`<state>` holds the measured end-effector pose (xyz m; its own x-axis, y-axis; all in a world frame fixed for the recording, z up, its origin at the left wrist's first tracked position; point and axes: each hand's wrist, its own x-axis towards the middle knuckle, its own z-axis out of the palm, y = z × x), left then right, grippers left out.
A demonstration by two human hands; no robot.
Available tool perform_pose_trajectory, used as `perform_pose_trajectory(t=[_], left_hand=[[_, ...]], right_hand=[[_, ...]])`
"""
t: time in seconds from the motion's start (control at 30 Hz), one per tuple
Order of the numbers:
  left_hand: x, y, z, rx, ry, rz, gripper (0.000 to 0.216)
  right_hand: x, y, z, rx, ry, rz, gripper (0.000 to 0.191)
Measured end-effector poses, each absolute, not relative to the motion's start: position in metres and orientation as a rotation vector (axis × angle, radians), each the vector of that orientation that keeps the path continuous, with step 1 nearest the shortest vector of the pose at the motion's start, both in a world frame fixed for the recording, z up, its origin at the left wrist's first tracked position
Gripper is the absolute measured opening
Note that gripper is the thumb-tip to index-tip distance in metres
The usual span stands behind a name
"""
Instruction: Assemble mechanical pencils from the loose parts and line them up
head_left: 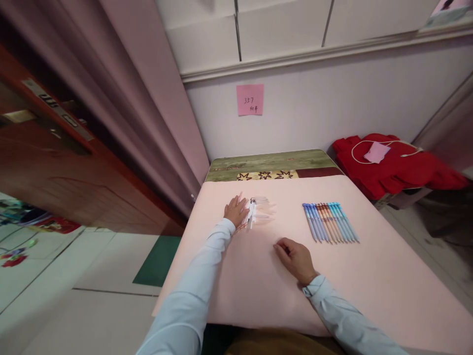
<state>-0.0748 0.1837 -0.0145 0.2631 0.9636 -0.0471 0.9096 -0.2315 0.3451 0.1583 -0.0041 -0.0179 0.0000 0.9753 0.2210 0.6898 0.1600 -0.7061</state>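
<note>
Pale blue sleeves [188, 296] lie nearest to me, reaching forward over the pink table cover [266, 305]. At the end of one, my left hand [236, 211] rests with its fingers spread on the left side of a pile of whitish pens [254, 212]; the pile is blurred, and I cannot tell whether I pinch any of them. My right hand [295, 259] is loosely curled on the cover, nearer to me than the pile, with nothing showing in its grasp. To its right, apart from both hands, coloured pens [330, 223] lie side by side, bluish-purple ones at the left, brown and orange in the middle, light blue at the right, tips toward me. That row looks finished to my eye, grouped by colour; the whitish pile looks loose and uneven, so I judge its ordering not yet done. Farther out, a patterned tabletop [273, 160] shows beyond the cover, a pink note [250, 100] hangs on the wall, and red cloth [399, 172] lies off to the right.
</note>
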Motion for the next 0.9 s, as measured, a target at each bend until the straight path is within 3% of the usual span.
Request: perform_pose_trajectory(t=[0.17,0.4,0.6,0.9], left_hand=[[-0.069,0.184,-0.014,2.220,1.759,0.196,0.064],[-0.063,0.207,-0.010,2.095,1.966,0.432,0.049],[-0.067,0.238,-0.003,1.922,2.176,0.423,0.030],[-0.055,0.253,0.008,1.851,2.224,0.465,0.044]], right_hand=[[0.158,-0.004,-0.017,-1.598,-1.764,0.520,0.031],[0.158,-0.003,-0.018,-1.603,-1.768,0.511,0.029],[0.154,-0.001,-0.018,-1.615,-1.751,0.510,0.027],[0.153,0.003,-0.016,-1.625,-1.718,0.542,0.025]])
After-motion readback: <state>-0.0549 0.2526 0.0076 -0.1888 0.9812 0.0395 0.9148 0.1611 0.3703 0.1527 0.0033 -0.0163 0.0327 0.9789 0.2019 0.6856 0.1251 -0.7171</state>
